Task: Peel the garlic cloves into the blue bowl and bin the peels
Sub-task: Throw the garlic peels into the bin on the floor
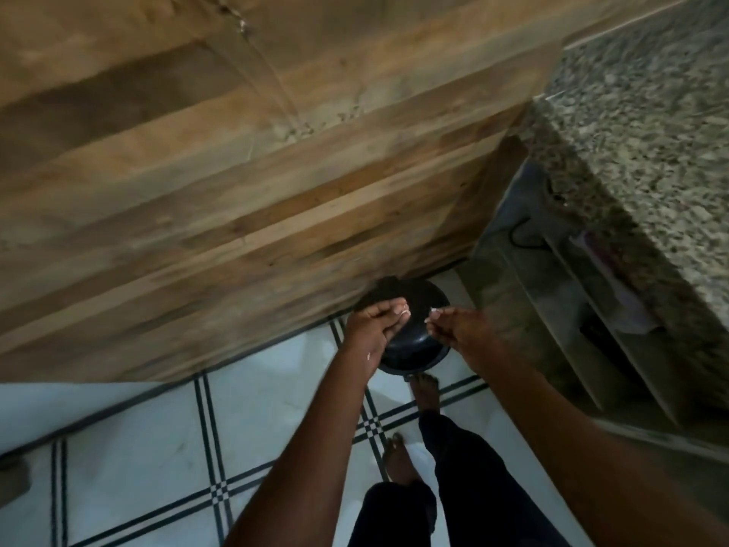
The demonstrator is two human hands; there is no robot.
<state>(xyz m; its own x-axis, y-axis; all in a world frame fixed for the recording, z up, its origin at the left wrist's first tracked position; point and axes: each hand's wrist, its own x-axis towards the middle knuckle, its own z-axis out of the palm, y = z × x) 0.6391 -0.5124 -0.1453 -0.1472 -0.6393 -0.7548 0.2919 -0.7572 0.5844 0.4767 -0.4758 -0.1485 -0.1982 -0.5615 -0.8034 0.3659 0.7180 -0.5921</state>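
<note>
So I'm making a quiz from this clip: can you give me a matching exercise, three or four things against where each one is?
Things:
1. black bin
2. left hand
3. granite counter
4. wooden table

Places:
a. far right of the frame
b. on the tiled floor, at the table's edge
c. filling the upper left
d. over the bin's left rim

Pairs: 1-b, 2-d, 3-a, 4-c

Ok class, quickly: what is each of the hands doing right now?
Left hand: fingers curled over the black bin; whether it holds anything cannot be told.
Right hand: fingertips pinched together, apparently on peel scraps.
</note>
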